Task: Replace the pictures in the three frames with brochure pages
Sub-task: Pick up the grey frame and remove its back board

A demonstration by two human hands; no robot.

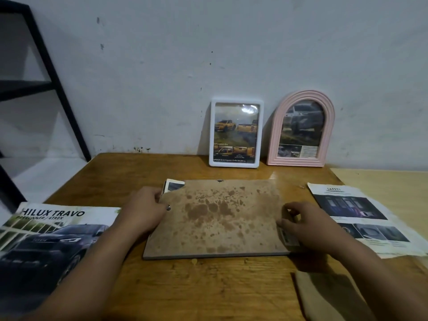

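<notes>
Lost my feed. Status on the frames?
Left hand and right hand grip stained backing board. White frame, pink arched frame already filled. Nothing blocking.

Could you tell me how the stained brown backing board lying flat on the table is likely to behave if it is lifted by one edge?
The backing board looks thin and flat with a straight near edge, so it probably stays fairly stiff and feels light. Its blotchy stains hint at old damp, so it may be brittle at the corners. The printed sheet peeking from beneath it may slide out.
</notes>
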